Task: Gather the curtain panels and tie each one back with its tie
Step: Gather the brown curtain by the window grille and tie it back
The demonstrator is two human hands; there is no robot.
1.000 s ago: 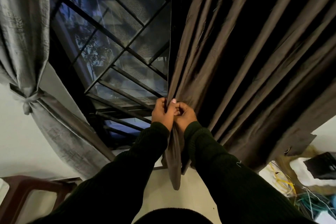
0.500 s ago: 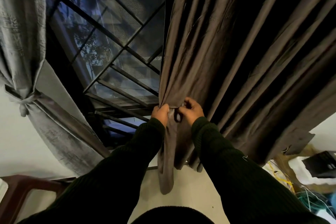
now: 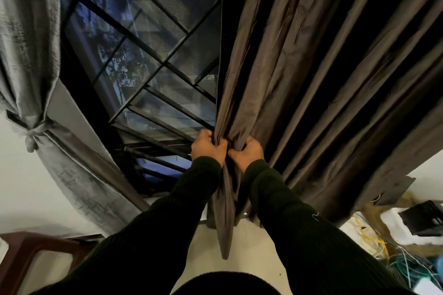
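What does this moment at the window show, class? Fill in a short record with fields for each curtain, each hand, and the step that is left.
grey curtain: gathered at the left of the window, bound by its tie
brown curtain: hangs in loose folds at the right, no tie seen round it
left hand: grip closed on the brown curtain's inner edge
right hand: grip closed on the folds beside it, touching the left hand
window grille: uncovered between the curtains
step left: gather and tie the brown curtain

Dk green ribbed knit sleeves (image 3: 182, 211)
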